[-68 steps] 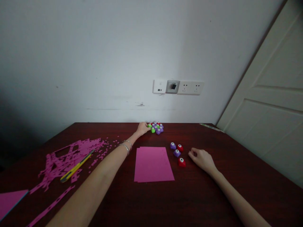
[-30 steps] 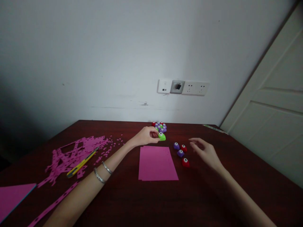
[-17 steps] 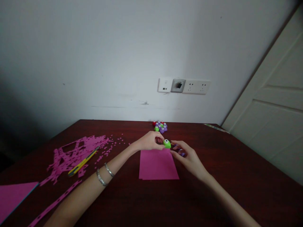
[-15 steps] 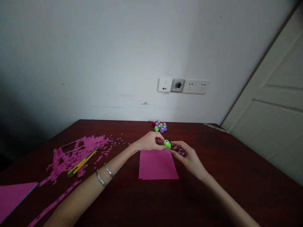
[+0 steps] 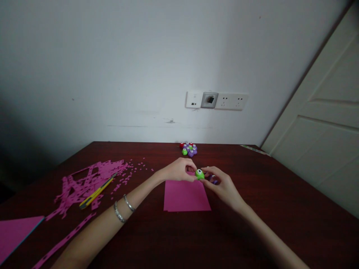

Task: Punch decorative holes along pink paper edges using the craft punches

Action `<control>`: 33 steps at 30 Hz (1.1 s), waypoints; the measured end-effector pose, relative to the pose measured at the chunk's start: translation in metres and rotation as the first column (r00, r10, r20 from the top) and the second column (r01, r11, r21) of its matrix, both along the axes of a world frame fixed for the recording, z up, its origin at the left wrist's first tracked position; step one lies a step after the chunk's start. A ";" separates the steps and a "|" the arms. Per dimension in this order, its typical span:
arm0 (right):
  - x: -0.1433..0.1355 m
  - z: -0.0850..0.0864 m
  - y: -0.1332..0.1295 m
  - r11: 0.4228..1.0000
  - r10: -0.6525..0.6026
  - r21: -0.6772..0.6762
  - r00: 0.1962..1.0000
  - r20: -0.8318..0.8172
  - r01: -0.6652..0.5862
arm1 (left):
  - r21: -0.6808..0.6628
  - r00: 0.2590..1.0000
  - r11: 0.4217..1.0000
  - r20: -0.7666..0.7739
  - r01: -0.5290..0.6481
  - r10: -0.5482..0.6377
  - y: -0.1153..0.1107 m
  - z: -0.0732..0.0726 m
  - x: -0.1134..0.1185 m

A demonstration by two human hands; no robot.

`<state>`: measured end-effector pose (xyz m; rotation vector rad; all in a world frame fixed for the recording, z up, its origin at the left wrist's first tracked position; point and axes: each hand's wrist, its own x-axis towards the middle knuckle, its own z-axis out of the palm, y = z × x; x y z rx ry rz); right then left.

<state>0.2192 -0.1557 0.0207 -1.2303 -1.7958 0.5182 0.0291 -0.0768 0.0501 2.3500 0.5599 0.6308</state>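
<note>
A small green toy with one round white eye (image 5: 199, 174) is between both hands, over the far right part of a stack of pink paper sheets (image 5: 186, 196). My left hand (image 5: 181, 170), with two silver bangles on its forearm, has its thumb and fingers curved around the toy's left side. On the other side, my right hand (image 5: 221, 183) pinches it with thumb and fingertips. Purple one-eyed toys (image 5: 214, 180) show partly behind the right fingers. A cluster of red, purple and green one-eyed toys (image 5: 190, 148) stands farther back.
To the left lie tangled pink paper strips with holes (image 5: 84, 183), small pink paper bits (image 5: 123, 180) and a yellow utility knife (image 5: 97, 192). A pink sheet (image 5: 18, 233) is at the near left corner. Wall sockets (image 5: 230, 101) sit above the dark red table (image 5: 266, 209).
The green toy has moved slightly right and toward me, closer to the right fingertips. Both hands stay around it. The whole view has shifted slightly.
</note>
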 end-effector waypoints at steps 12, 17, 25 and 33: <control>0.011 -0.005 -0.002 0.997 0.027 -0.071 0.999 0.020 -0.025 | 0.065 0.999 0.998 -0.031 0.014 -0.012 -0.006 0.000 0.004; 0.021 -0.010 -0.007 0.977 0.015 -0.213 1.000 0.021 -0.010 | 0.147 0.987 0.982 -0.096 -0.115 0.130 0.017 -0.003 -0.012; 0.019 -0.025 -0.007 0.937 0.082 -0.336 0.995 -0.059 -0.097 | 0.054 0.872 0.946 -0.375 -0.318 0.315 0.062 -0.028 -0.051; 0.021 -0.032 -0.004 0.938 0.056 -0.336 0.994 -0.093 -0.084 | 0.004 0.820 0.943 -0.492 -0.333 0.292 0.069 -0.037 -0.059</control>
